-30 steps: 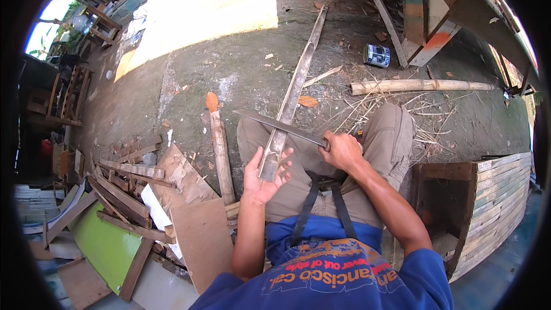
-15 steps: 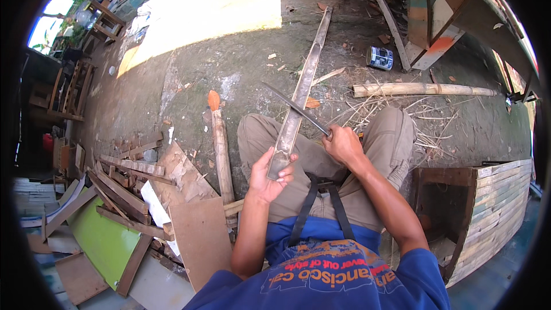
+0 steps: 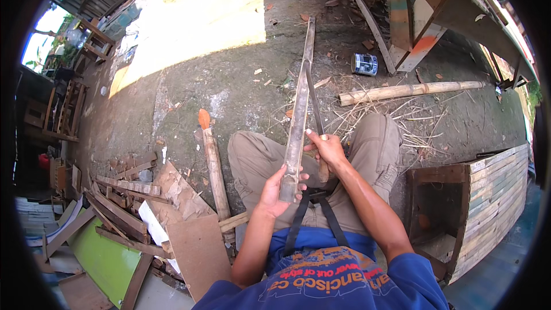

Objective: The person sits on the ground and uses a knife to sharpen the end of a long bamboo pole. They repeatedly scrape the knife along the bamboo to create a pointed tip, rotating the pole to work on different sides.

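Blade (image 3: 314, 100) swung alongside right edge of bamboo strip (image 3: 297, 117).

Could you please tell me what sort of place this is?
It looks like a partly shaded outdoor work yard: scrap boards lie piled at the left, a bamboo pole lies on the ground, and a slatted wooden box stands at the right.

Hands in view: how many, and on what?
2. Left hand holds the long strip at its near end; right hand, to its right, grips the knife. Some fingers are hidden; no other hands show.
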The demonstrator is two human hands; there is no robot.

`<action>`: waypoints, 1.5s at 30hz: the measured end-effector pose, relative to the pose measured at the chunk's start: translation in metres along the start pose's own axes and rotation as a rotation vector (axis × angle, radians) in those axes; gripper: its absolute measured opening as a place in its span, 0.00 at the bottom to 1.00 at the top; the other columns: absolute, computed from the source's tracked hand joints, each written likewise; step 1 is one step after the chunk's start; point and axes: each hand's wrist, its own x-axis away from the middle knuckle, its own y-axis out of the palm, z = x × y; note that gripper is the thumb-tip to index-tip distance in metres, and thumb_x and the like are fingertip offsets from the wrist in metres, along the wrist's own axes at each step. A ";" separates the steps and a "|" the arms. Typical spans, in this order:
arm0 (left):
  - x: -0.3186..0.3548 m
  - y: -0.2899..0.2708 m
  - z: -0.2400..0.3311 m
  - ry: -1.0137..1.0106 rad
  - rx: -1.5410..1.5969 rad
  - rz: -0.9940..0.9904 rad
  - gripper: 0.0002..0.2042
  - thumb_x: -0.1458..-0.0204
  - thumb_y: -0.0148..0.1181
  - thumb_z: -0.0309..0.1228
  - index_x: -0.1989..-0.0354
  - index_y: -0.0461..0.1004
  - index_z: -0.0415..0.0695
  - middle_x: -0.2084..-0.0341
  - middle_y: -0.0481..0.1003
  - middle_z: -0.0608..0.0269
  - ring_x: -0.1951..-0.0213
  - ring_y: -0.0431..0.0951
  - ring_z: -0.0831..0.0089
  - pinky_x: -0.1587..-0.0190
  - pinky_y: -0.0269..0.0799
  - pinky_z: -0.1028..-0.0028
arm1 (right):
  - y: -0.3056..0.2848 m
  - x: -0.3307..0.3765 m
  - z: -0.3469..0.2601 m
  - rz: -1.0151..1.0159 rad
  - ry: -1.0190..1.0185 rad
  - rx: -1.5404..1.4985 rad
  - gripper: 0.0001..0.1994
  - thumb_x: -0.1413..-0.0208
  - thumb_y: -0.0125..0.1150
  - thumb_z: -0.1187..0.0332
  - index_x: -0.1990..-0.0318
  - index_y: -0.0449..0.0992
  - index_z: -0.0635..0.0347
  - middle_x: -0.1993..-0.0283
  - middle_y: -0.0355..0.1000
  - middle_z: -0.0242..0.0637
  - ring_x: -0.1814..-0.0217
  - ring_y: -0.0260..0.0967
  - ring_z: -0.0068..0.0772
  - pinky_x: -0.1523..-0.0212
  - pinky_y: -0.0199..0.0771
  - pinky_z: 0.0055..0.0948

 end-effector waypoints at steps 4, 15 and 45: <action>-0.007 -0.015 -0.012 -0.006 0.091 -0.214 0.22 0.33 0.42 0.48 0.42 0.65 0.43 0.64 0.73 0.60 0.72 0.73 0.72 0.73 0.67 0.73 | -0.002 0.000 0.002 0.001 0.029 -0.061 0.20 0.44 0.68 0.53 0.66 0.76 0.67 0.72 0.79 0.42 0.86 0.59 0.17 0.87 0.62 0.21; 0.017 0.001 -0.003 0.049 -0.233 -0.142 0.26 0.33 0.39 0.47 0.36 0.60 0.39 0.64 0.75 0.54 0.71 0.75 0.68 0.70 0.71 0.67 | 0.011 -0.004 -0.001 -0.044 -0.019 -0.195 0.17 0.44 0.69 0.57 0.67 0.75 0.63 0.71 0.76 0.36 0.83 0.60 0.17 0.84 0.62 0.21; 0.085 0.147 0.206 2.074 -0.428 -0.147 0.26 0.37 0.56 0.44 0.37 0.57 0.46 0.63 0.67 0.65 0.58 0.70 0.74 0.45 0.71 0.56 | 0.014 0.030 0.018 0.037 0.041 -0.270 0.11 0.42 0.65 0.63 0.68 0.73 0.61 0.80 0.69 0.32 0.85 0.61 0.20 0.84 0.64 0.26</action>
